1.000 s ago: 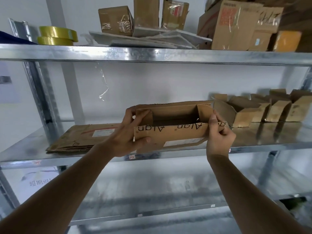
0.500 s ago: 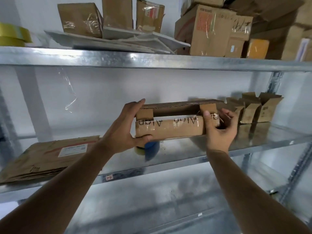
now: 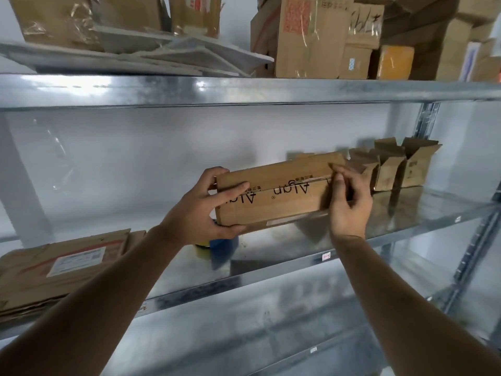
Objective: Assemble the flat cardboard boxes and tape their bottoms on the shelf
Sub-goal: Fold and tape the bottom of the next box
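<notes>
Cardboard box (image 3: 273, 198) sits above the middle shelf (image 3: 406, 213), its flaps folded shut toward me. My left hand (image 3: 206, 206) grips its left end, thumb on the front. My right hand (image 3: 348, 204) pinches the right end, fingers (image 3: 339, 183) curled on the flap seam.

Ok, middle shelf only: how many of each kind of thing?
Held box: 1
Small open boxes: 3 visible
Flat cardboard stack: 1
Tape roll: 1, partly hidden
Blue item: 1, blurred
Total: 7
</notes>
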